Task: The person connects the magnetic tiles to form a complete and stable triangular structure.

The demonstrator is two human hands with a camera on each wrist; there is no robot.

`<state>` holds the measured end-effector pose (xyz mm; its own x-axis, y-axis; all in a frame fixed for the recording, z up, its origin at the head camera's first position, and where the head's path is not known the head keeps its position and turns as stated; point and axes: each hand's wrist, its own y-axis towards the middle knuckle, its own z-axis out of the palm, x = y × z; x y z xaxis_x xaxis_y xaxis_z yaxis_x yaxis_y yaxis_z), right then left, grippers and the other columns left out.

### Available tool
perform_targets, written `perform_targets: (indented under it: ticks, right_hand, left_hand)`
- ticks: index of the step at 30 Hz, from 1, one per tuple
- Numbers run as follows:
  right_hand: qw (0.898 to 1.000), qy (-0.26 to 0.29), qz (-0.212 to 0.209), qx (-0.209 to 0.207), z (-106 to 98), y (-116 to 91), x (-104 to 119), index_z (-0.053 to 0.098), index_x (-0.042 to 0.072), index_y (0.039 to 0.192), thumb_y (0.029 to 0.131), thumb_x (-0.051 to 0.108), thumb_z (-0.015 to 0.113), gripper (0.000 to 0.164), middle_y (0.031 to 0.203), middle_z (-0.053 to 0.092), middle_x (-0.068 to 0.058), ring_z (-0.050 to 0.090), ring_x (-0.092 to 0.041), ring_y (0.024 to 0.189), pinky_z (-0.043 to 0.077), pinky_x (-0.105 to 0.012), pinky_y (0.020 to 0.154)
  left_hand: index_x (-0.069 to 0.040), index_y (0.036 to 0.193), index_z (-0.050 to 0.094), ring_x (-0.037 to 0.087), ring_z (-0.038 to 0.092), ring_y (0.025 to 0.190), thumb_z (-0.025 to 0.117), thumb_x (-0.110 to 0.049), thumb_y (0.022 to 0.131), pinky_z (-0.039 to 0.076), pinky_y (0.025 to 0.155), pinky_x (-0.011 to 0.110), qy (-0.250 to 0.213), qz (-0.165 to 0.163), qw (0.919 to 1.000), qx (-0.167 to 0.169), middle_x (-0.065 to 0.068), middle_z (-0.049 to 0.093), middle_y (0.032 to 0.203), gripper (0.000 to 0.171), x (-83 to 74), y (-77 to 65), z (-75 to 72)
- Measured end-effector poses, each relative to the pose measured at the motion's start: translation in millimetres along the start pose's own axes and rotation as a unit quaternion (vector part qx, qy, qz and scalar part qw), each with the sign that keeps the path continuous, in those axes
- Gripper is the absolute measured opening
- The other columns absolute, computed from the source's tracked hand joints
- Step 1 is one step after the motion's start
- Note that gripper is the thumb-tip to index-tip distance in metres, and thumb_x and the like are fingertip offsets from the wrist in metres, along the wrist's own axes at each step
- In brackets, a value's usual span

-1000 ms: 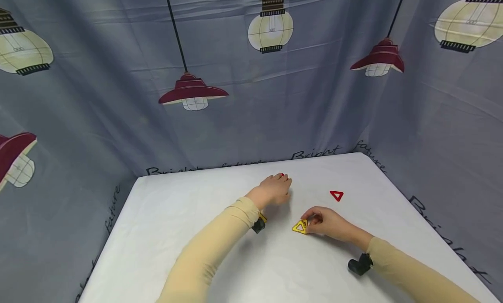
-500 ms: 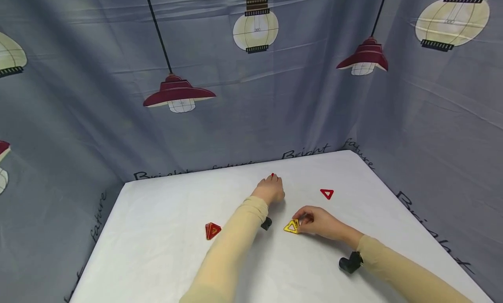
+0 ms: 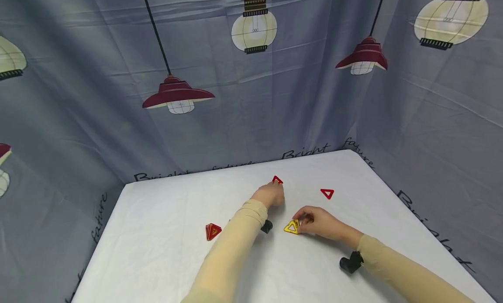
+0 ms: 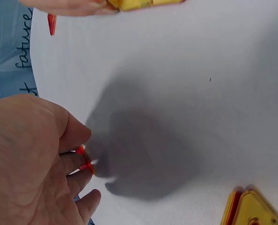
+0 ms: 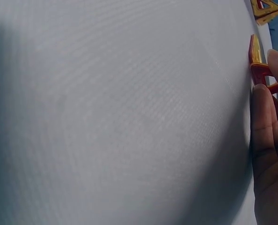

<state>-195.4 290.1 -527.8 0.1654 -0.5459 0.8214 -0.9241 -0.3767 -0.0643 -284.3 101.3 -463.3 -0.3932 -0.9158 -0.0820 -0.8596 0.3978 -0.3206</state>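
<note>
My left hand (image 3: 271,194) reaches to the far part of the table, thumb and curled fingers on a red triangular magnetic tile (image 3: 277,180). Most of that tile (image 4: 86,161) is covered by the fingers in the left wrist view. Nearer and to the right, my right hand (image 3: 320,222) pinches one of the joined triangular magnetic tiles (image 3: 292,226), yellow in the head view. The right wrist view shows its thumb and fingers on a red-edged tile (image 5: 259,74), raised and touching a lower yellow one. Another red triangular tile (image 3: 327,193) lies flat beyond the right hand.
A red pyramid of tiles (image 3: 212,231) stands left of the left forearm. A yellow and red tile shape (image 4: 251,211) shows at the lower right in the left wrist view. The white table (image 3: 157,250) is edged by a printed curtain (image 3: 251,119).
The head view has shifted, uncovering the red pyramid beside the left forearm. More of the far red tile shows past my left fingers, which have drawn back slightly. My right hand keeps its pinch.
</note>
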Motion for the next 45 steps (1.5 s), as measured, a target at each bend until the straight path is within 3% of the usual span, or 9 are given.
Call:
perform_targets:
  ticks: [3, 8, 18, 23, 26, 29, 35, 40, 45]
  right_hand:
    - [1.0, -0.005, -0.001, -0.001, -1.3, -0.4, 0.2, 0.071, 0.015, 0.111, 0.084, 0.023, 0.087, 0.033, 0.093, 0.065, -0.002, 0.06, -0.022, 0.083, 0.051, -0.027, 0.07]
    - [1.0, -0.007, -0.004, -0.001, -3.3, -2.1, 0.1, 0.071, 0.013, 0.111, 0.084, 0.022, 0.086, 0.032, 0.094, 0.066, -0.002, 0.06, -0.022, 0.083, 0.051, -0.026, 0.071]
    - [1.0, -0.004, -0.015, 0.005, -3.3, -3.6, 0.2, 0.07, 0.011, 0.112, 0.085, 0.02, 0.085, 0.031, 0.094, 0.066, -0.003, 0.061, -0.023, 0.083, 0.051, -0.027, 0.07]
    - [1.0, -0.004, -0.017, 0.006, -3.1, -3.4, 1.0, 0.07, 0.011, 0.112, 0.085, 0.02, 0.085, 0.032, 0.094, 0.066, -0.003, 0.061, -0.022, 0.082, 0.052, -0.026, 0.07]
    - [1.0, -0.003, -0.018, 0.006, -3.0, -3.2, 1.4, 0.07, 0.011, 0.112, 0.085, 0.02, 0.086, 0.032, 0.095, 0.066, -0.003, 0.06, -0.022, 0.082, 0.052, -0.026, 0.07]
    - [1.0, -0.003, -0.019, 0.007, -2.6, -2.4, 1.4, 0.07, 0.011, 0.112, 0.085, 0.02, 0.086, 0.033, 0.095, 0.065, -0.003, 0.06, -0.022, 0.083, 0.052, -0.026, 0.07]
    - [1.0, 0.001, -0.015, 0.009, -1.8, 0.7, 0.7, 0.07, 0.012, 0.113, 0.084, 0.022, 0.086, 0.034, 0.096, 0.065, -0.003, 0.059, -0.022, 0.083, 0.051, -0.026, 0.069]
    - [1.0, 0.003, -0.013, 0.011, -1.9, 1.5, 2.8, 0.07, 0.012, 0.114, 0.084, 0.022, 0.086, 0.035, 0.096, 0.065, -0.003, 0.059, -0.021, 0.084, 0.051, -0.026, 0.07]
    - [1.0, 0.005, -0.008, 0.016, -1.6, 1.2, 5.1, 0.07, 0.013, 0.115, 0.085, 0.021, 0.085, 0.034, 0.099, 0.064, -0.003, 0.059, -0.021, 0.085, 0.052, -0.025, 0.071]
  left_hand:
    - [-0.005, 0.141, 0.059, 0.018, 0.058, 0.117, 0.049, -0.019, 0.106, 0.049, 0.097, 0.035, 0.008, 0.018, 0.9998, 0.002, 0.009, 0.058, 0.143, 0.04, -3.6, -3.6, 0.4]
    - [-0.008, 0.126, 0.069, 0.018, 0.057, 0.092, 0.054, -0.02, 0.104, 0.05, 0.082, 0.034, 0.019, 0.039, 0.999, 0.012, 0.007, 0.064, 0.128, 0.029, -12.7, -13.2, 2.5]
    - [-0.011, 0.125, 0.071, 0.017, 0.056, 0.091, 0.053, -0.022, 0.105, 0.05, 0.083, 0.033, 0.037, 0.053, 0.9975, 0.029, 0.004, 0.061, 0.137, 0.029, -21.2, -38.8, 13.5]
    - [-0.008, 0.121, 0.07, 0.016, 0.056, 0.087, 0.052, -0.017, 0.104, 0.05, 0.077, 0.031, 0.049, 0.081, 0.9954, 0.017, 0.006, 0.062, 0.133, 0.026, -16.8, -54.2, 20.8]
    - [-0.007, 0.12, 0.069, 0.014, 0.059, 0.091, 0.053, -0.015, 0.104, 0.052, 0.078, 0.03, 0.072, 0.109, 0.9914, 0.007, 0.008, 0.063, 0.129, 0.024, -12.1, -63.5, 26.5]
    - [-0.008, 0.127, 0.066, 0.014, 0.062, 0.107, 0.052, -0.015, 0.105, 0.052, 0.089, 0.029, 0.098, 0.133, 0.9863, 0.005, 0.007, 0.062, 0.132, 0.027, -7.0, -74.9, 31.2]
    - [-0.012, 0.152, 0.049, 0.014, 0.042, 0.142, 0.052, -0.019, 0.107, 0.037, 0.112, 0.027, 0.151, 0.153, 0.9763, 0.024, 0.002, 0.045, 0.156, 0.046, 1.3, -98.9, 37.3]
    - [-0.013, 0.154, 0.046, 0.013, 0.039, 0.145, 0.056, -0.02, 0.104, 0.033, 0.114, 0.025, 0.178, 0.173, 0.9684, 0.018, 0.0, 0.043, 0.158, 0.051, 9.1, -115.0, 44.3]
    - [-0.013, 0.15, 0.049, 0.012, 0.043, 0.141, 0.054, -0.019, 0.105, 0.038, 0.111, 0.026, 0.161, 0.192, 0.9682, 0.0, 0.0, 0.047, 0.153, 0.046, 18.2, -131.4, 52.1]
